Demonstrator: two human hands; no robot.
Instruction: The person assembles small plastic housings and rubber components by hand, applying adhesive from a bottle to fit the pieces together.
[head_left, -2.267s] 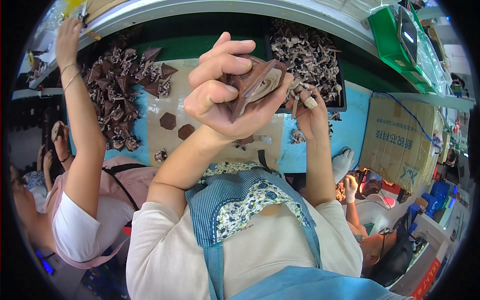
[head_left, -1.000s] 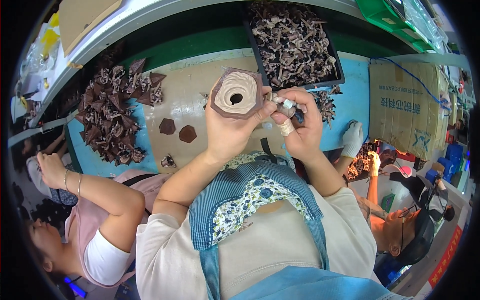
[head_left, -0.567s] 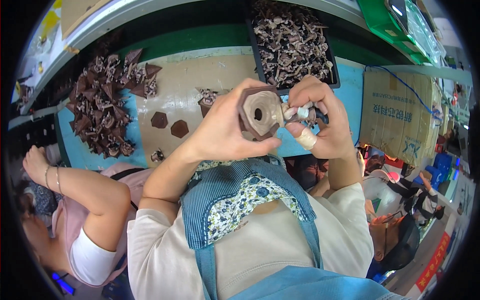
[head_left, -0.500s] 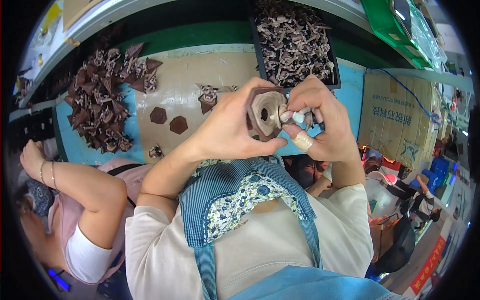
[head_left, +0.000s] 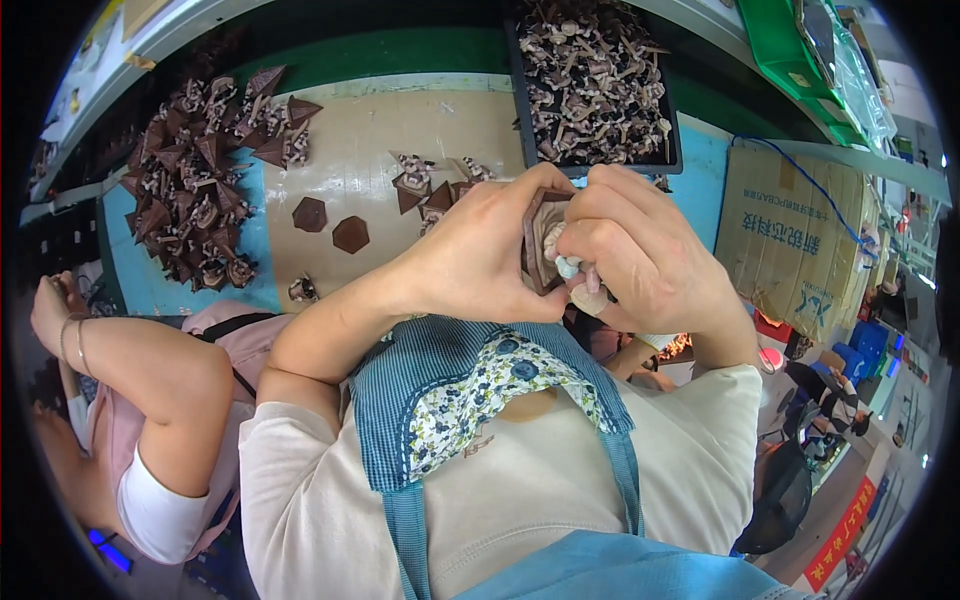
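My left hand (head_left: 475, 258) curls round a brown six-sided piece (head_left: 534, 245) with a beige hollow inside, in front of my chest. Closed over its right side is my right hand (head_left: 655, 250), its thumb wrapped in pale tape. Between the right fingertips sits a small beige and pale-blue figurine (head_left: 567, 265), partly hidden. It is at the mouth of the hollow; whether it touches the inside I cannot tell. Just beyond my left hand, several brown figurines (head_left: 415, 183) stand on the table.
A heap of brown pointed figurines (head_left: 190, 215) lies at the left. Two brown hexagonal plates (head_left: 351, 235) lie nearer the middle. A black tray (head_left: 674, 160) full of small figurines stands behind my hands, a cardboard box (head_left: 775, 235) to the right. At the left is another person's arm (head_left: 165, 375).
My right hand has moved in over the hollow, bringing the figurine to its mouth. The six-sided piece has turned toward the right hand, so less of its inside shows.
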